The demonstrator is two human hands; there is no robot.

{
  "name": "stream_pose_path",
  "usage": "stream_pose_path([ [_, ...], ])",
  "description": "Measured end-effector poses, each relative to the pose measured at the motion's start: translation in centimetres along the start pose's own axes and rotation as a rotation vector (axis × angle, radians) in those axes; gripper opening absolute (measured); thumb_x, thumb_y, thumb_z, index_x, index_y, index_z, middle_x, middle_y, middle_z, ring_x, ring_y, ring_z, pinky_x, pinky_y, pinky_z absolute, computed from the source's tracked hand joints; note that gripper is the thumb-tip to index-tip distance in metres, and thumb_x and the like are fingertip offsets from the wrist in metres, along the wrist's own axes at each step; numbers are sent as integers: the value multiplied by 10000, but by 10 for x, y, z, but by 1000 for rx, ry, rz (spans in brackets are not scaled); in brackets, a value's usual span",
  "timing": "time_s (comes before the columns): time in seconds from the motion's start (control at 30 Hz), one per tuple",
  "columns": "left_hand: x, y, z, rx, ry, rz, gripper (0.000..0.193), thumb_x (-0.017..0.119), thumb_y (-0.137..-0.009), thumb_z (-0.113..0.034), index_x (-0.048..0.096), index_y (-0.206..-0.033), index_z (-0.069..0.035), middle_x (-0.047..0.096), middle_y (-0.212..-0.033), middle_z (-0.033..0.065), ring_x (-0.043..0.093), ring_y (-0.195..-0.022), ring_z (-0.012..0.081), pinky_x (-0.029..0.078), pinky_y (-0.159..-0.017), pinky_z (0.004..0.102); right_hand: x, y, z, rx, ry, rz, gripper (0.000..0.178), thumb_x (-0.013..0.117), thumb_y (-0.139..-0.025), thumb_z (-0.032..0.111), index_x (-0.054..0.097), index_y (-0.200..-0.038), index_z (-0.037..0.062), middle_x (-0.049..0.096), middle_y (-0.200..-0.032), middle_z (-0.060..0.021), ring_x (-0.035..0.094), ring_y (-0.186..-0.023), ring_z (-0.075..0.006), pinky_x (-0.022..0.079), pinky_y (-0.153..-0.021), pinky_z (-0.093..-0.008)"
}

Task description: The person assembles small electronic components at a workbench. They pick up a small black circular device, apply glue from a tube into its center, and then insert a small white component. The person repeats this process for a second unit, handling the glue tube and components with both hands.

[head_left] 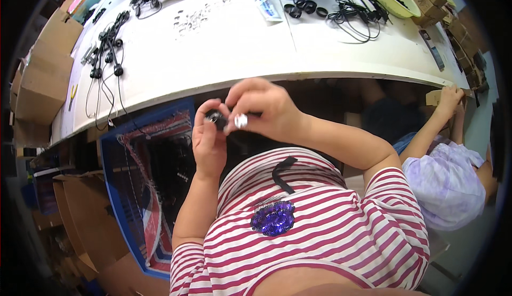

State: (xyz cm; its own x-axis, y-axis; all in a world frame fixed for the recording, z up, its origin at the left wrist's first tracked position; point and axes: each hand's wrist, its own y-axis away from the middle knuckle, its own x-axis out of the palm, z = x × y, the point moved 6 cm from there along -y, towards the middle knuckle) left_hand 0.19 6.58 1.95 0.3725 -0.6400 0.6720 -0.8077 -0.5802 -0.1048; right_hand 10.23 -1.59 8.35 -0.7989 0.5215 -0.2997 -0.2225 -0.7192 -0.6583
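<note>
In front of my chest, just off the table's near edge, my left hand (pixel 207 139) is closed on a small round black part (pixel 215 118). My right hand (pixel 269 108) meets it from the right, its fingers bent and pinching a small shiny silver-white piece (pixel 241 121). The two pieces are held close together, and I cannot tell whether they touch. Black cables with round ends (pixel 111 56) lie on the table to the left of my hands. Farther back, many small clear rings (pixel 193 20) are scattered over the white surface.
The white table (pixel 224 61) carries a tube (pixel 267 6), several black rings (pixel 298 2), coiled black cables (pixel 362 13) and a yellow bowl (pixel 413 11) of black parts. Below left stands a blue crate (pixel 118 205). Cardboard boxes (pixel 45 77) line the left; a co-worker (pixel 445 184) sits at right.
</note>
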Motion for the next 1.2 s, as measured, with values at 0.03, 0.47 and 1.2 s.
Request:
stream_pose_path([
  [0.03, -4, -3, -1, -25, -46, 46, 297, 588, -833, -171, 456, -1062, -36, 516, -913, 49, 482, -741, 84, 407, -656, 198, 3, -1, 4, -100, 76, 101, 158, 699, -649, 18, 601, -764, 65, 586, -868, -59, 601, -753, -182, 498, -690, -284],
  [0.47, -38, 3, 27, -237, -392, 10, 299, 636, -675, 41, 471, -898, -68, 473, -733, 2, 450, -660, 59, 372, -609, 185, -115, -106, -155, 349, 1315, 28, 280, 550, -832, 312, 607, -976, 78, 613, -975, -111, 547, -1002, -273, 419, -849, -406],
  [1.2, -13, -3, -17, -164, -480, -105, 265, 695, -750, -65, 615, -981, 37, 642, -842, 55, 595, -761, 86, 483, -694, 201, 15, 27, -27, 487, -150, 74, 163, 618, -822, 178, 592, -834, 18, 581, -629, -54, 528, -548, -78, 421, -500, -217],
])
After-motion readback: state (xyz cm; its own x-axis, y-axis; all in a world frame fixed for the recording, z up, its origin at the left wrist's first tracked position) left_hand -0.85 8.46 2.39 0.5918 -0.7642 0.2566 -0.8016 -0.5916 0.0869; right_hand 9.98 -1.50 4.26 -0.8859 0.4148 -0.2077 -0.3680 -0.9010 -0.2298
